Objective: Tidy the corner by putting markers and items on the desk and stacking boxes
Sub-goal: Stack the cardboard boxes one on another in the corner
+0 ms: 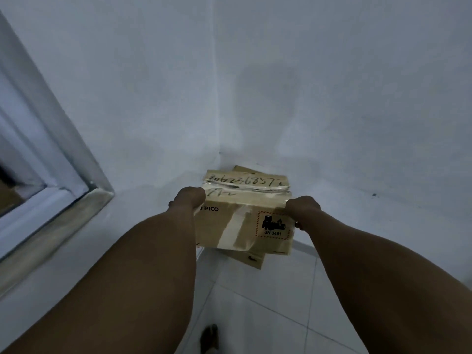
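Observation:
A brown cardboard box (245,215) marked PICO, with tape, handwritten numbers on top and a red UN 3481 label, is in the room's corner. My left hand (190,198) grips its left upper edge and my right hand (302,208) grips its right upper edge. Beneath it lies a second cardboard box (255,260), of which only a lower corner and a back edge show. I cannot tell whether the top box rests on the lower one or hangs just above it. No markers are in view.
Two white walls meet right behind the boxes. A white window frame (51,175) with a sill juts out on the left. The floor is pale tile (268,302). A bare foot (210,338) stands at the bottom middle.

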